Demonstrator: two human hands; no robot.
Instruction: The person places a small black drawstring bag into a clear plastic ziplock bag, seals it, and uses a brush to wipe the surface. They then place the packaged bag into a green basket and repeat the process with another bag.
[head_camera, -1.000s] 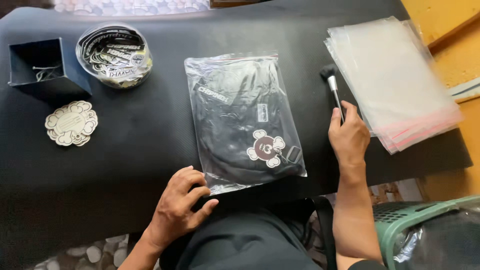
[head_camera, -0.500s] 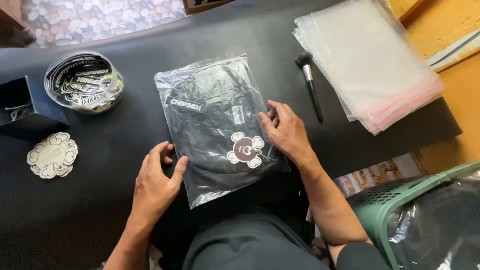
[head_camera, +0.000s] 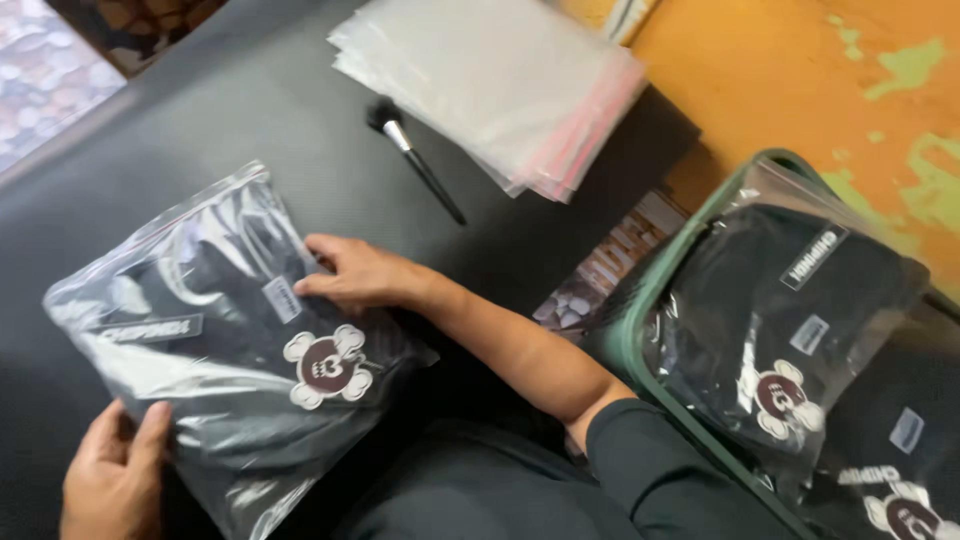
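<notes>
Bagged garment flat between hands; fingers on top.

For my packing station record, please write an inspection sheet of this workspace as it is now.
Surface: black table, matte.
Job's things: clear plastic bag holding a folded black garment with a round flower-shaped patch, flat on the table.
Clutter: stack of empty clear plastic bags; black brush with silver ferrule.
Grippers: left hand at the bag's near edge; right hand flat on the bag.
Cables: nothing seen.
Surroundings: green basket with similar bagged garments; orange floor.
</notes>
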